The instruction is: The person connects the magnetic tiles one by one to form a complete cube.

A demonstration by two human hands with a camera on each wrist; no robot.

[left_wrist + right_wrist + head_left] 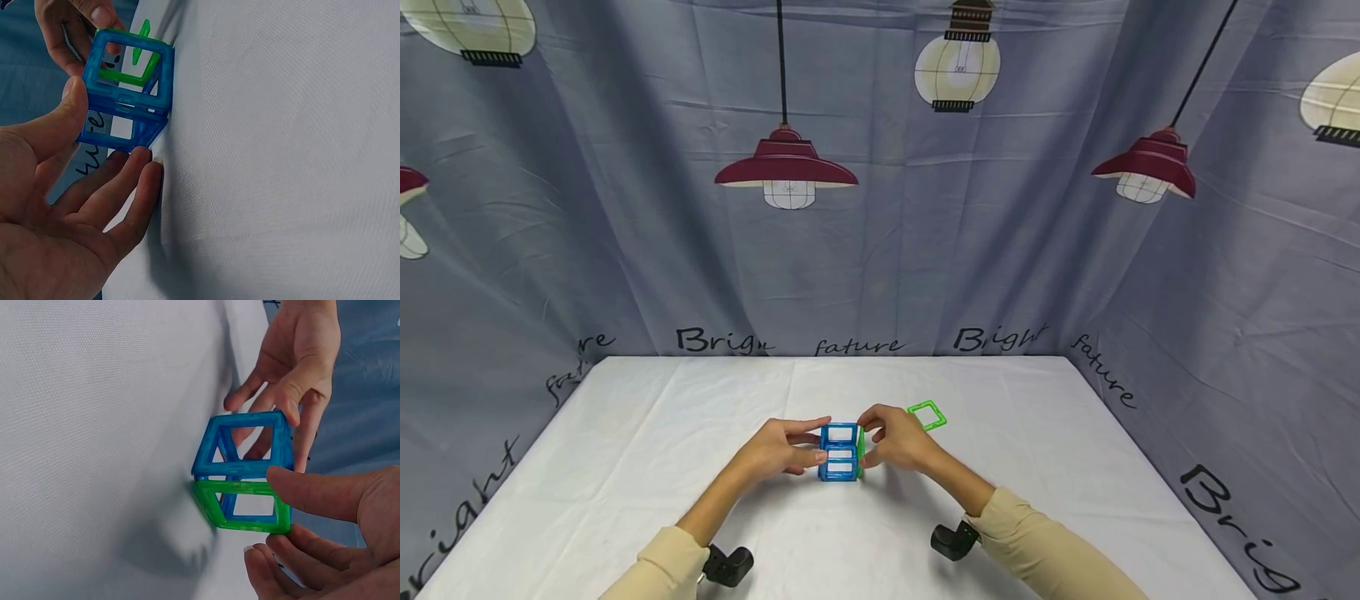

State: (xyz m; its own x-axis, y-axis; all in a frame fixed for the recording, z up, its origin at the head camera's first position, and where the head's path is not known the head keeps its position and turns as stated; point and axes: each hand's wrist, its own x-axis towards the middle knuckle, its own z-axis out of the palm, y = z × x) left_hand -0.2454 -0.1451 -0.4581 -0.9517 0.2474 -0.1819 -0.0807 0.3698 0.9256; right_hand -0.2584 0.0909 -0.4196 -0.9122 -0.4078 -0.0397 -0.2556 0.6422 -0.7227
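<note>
A small box of blue square magnetic tiles (839,444) stands on the white-covered table between both hands. My left hand (777,448) grips its left side, thumb on one edge and fingertips on another, as the left wrist view shows. A green magnetic tile (250,524) stands against the box's right side. My right hand (898,439) holds this green tile by its edges, with the thumb on one edge and the fingers at the opposite one. Through the open frames the inside of the box shows.
Another green square tile (937,425) lies flat on the table, just beyond my right hand. The white tablecloth (625,467) has light creases. A grey curtain (880,267) with printed lamps hangs behind the table and along both sides. Black wrist cameras (953,542) sit below both sleeves.
</note>
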